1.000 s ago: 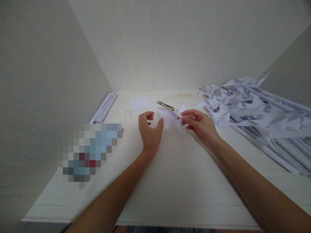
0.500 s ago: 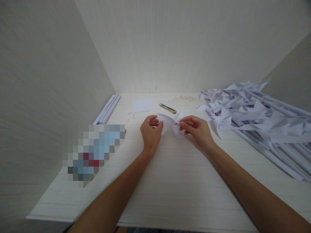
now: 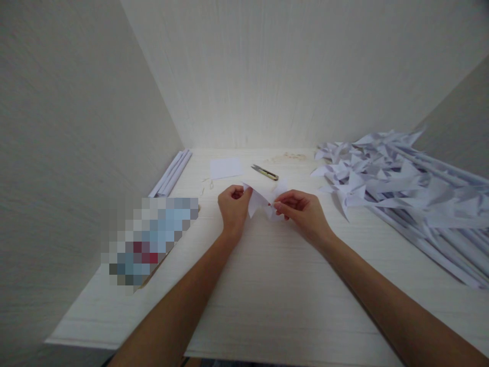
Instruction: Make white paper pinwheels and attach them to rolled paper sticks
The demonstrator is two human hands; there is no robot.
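Left hand (image 3: 234, 206) has closed onto folded white paper (image 3: 260, 200) since earlier frame; right hand (image 3: 301, 210) pinches its other side, just above table (image 3: 275, 285). Step: probably shaping paper vanes. Next: steady pinch at centre. Snips (image 3: 265, 172) lie beyond grip.

White folded paper (image 3: 260, 199), white pinwheels (image 3: 382, 178) — pale lilac shadows, cream wood-grain table (image 3: 275, 285), yellow-handled snips (image 3: 265, 172).
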